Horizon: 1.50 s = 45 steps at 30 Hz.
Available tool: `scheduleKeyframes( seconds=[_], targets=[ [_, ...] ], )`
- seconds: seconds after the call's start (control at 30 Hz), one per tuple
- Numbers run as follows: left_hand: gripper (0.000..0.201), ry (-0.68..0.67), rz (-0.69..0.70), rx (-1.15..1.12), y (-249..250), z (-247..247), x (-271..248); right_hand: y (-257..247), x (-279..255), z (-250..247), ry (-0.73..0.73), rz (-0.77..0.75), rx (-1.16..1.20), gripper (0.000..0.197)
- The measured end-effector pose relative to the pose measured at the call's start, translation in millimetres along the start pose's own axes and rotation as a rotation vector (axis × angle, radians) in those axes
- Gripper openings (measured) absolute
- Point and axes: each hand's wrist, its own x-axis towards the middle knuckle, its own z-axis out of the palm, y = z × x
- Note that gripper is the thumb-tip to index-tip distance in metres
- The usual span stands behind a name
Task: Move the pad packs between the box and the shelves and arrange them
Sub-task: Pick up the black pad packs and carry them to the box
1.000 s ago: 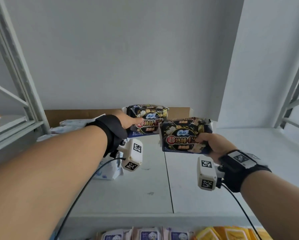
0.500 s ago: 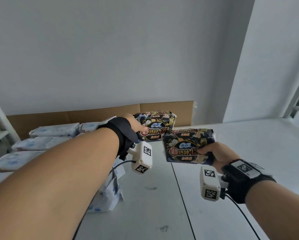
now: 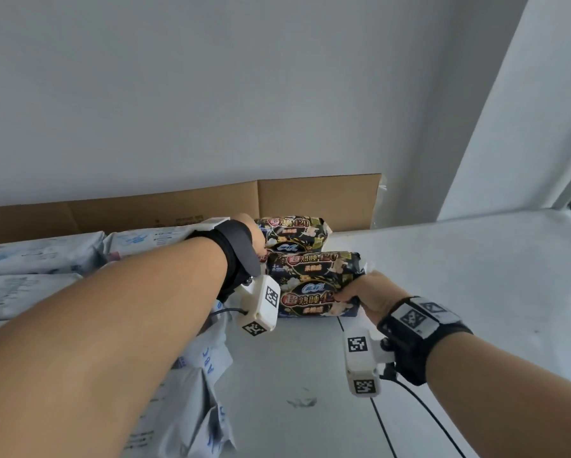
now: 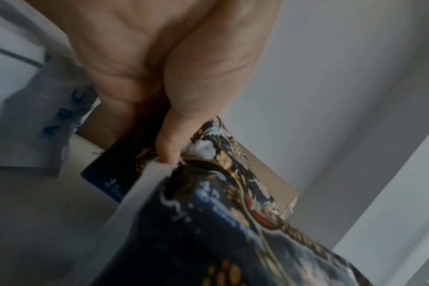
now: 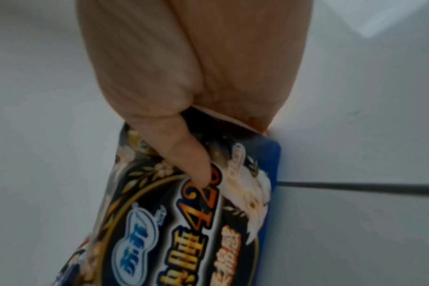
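Right now both my arms reach forward over the white shelf (image 3: 459,292), each wrist strapped with a black band and a white camera block. My left hand (image 3: 256,241) is at the back, its thumb and fingers pinching the left end of the far dark pad pack (image 3: 297,234), which sits just in front of the cardboard box (image 3: 317,203) flap standing against the wall; the left wrist view shows my thumb (image 4: 170,147) pressed onto that pack's crimped edge. My right hand (image 3: 365,297) is nearer me, palm turned inward, fingers curled round the right end of the near dark pad pack (image 3: 310,285), thumb on its printed front, as the right wrist view shows. That pack lies on the shelf just in front of the far one, the two nearly touching. Pale blue-and-white packs (image 3: 39,256) lie stacked to my left, under and beyond my left forearm.
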Motion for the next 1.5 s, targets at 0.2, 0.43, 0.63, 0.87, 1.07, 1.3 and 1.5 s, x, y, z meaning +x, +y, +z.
scheduleKeyframes(
  seconds=[0.2,0.43,0.63,0.87,1.07,1.3,1.5],
  targets=[
    [0.038,-0.082,0.09,0.162,-13,9,25,-8,22,20,-0.015,-0.021,-0.179,0.029],
    [0.024,-0.017,0.178,0.193,-33,11,27,-14,25,38,-0.013,-0.011,-0.338,0.046],
    [0.04,0.073,0.112,0.014,-24,9,12,-17,20,50,-0.021,-0.021,-0.318,0.038],
    [0.01,0.323,-0.055,-0.748,-1,6,-24,-2,4,35,0.027,-0.038,-0.202,0.077],
    [0.053,0.444,0.037,-1.254,29,-1,-60,-1,-41,15,0.152,-0.089,-0.092,0.084],
    [0.043,0.507,0.211,-1.597,106,-11,-153,9,-134,-51,0.237,-0.249,0.042,0.072],
    [0.034,0.385,0.369,-1.687,203,25,-265,68,-254,-134,0.254,-0.295,0.155,0.057]
  ],
)
